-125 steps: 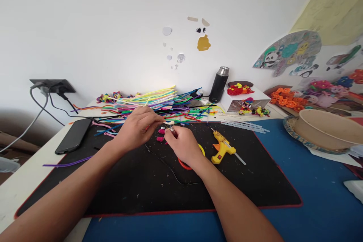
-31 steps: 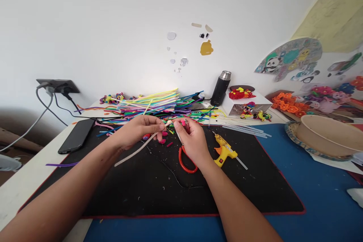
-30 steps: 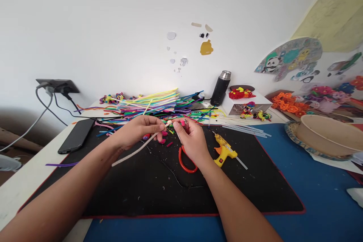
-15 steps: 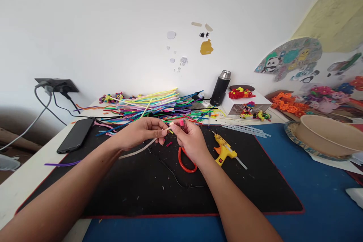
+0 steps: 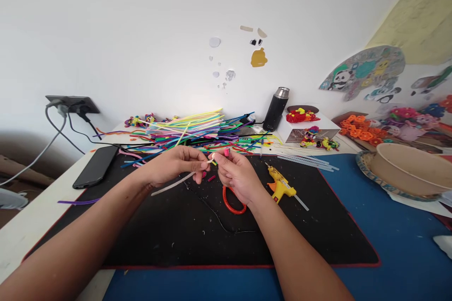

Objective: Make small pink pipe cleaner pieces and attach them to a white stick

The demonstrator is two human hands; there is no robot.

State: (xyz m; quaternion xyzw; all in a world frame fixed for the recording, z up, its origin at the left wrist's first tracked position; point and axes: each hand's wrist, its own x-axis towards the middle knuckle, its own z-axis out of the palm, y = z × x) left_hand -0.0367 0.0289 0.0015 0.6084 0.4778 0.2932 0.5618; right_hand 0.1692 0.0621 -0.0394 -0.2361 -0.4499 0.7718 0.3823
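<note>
My left hand [image 5: 183, 164] pinches a cream pipe cleaner [image 5: 173, 187], whose free tail slants down and left below the fingers. At my right hand [image 5: 236, 174], the thumb and fingers close on the small, whitish end of the same pipe cleaner, close to the left fingertips. A pink piece [image 5: 226, 152] shows at the right fingers; whether they hold it I cannot tell. Beneath the right hand, a red looped handle [image 5: 233, 207] rests on the black mat [image 5: 169, 235], the rest of that tool hidden. Short pink scraps [image 5: 211, 178] lie between the hands.
A yellow glue gun [image 5: 280, 184] lies right of my hands, clear glue sticks [image 5: 307, 162] behind it. Farther back are a pile of coloured pipe cleaners [image 5: 190, 127] and a black flask [image 5: 276, 110]. A phone [image 5: 95, 167] lies left, a beige bowl [image 5: 413, 164] right.
Both hands stay together on the pipe cleaner, with only a slight shift of the right fingers at its end. The whole view has moved slightly.
</note>
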